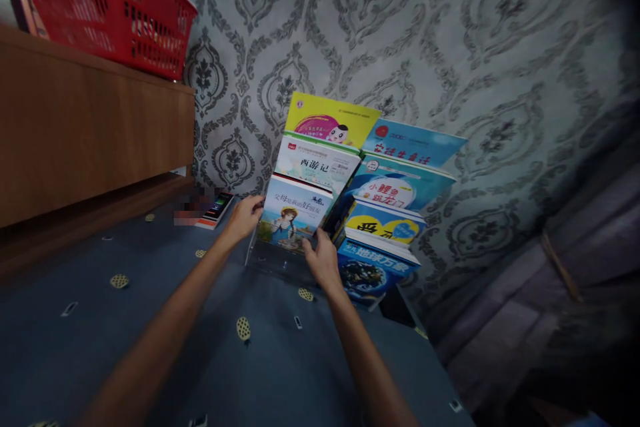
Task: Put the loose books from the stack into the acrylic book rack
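Observation:
A pale blue picture-cover book (289, 217) with a girl on it stands in front of the left stack, in a clear stand (277, 269). My left hand (247, 215) is closed at its left edge. At the lower right edge, my right hand (323, 257) grips it with the thumb on the cover; the fingers behind are partly hidden. Behind it rise a white and green book (317, 161) and a yellow book (333, 119). On the right, a second tiered stack holds a blue earth book (367, 273), a yellow-and-blue book (383, 223), a teal book (400, 183) and a light blue book (415, 143).
Dark blue patterned cloth (200, 327) covers the surface. A small book (219, 209) lies near the wall, left of the stand. On the wooden cabinet (95, 127) sits a red basket (105, 10). Patterned wallpaper (310, 27) rises behind; a purplish curtain (530, 293) hangs right.

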Available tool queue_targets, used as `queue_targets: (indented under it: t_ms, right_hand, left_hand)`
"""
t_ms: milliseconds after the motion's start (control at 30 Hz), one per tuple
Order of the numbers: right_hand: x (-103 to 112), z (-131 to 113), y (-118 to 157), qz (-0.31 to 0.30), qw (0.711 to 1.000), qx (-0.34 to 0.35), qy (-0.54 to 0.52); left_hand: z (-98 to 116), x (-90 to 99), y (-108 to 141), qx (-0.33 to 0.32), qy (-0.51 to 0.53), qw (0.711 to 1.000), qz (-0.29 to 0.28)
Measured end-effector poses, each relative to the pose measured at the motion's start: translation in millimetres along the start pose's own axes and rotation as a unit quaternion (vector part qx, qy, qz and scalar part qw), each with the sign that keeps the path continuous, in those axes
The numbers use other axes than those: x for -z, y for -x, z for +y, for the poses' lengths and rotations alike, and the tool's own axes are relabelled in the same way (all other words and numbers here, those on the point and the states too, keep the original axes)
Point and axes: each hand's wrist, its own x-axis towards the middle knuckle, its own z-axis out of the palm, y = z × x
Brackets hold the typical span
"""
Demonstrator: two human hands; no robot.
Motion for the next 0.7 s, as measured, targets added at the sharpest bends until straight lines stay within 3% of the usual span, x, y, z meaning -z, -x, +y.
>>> queue_targets:
  t_ms: [433,567,700]
  right_hand:
    - [-2.2,-4.2,5.4,0.012,1.000,0.013,-0.010]
    - [-5.3,-15.4,22.9,0.034,0.999,0.007,-0.002]
    - [1.2,-41.2,65.6,0.047,0.997,0.056,-0.013]
  left_hand:
    - [-11.9,-2.8,3.9,-0.004,-0.015,1.000,-0.021]
    - [-35.0,3.9,15.7,0.042,-0.070,0.996,-0.041]
    - [-75.8,24.0,34.2,0.132,-0.176,0.975,-0.041]
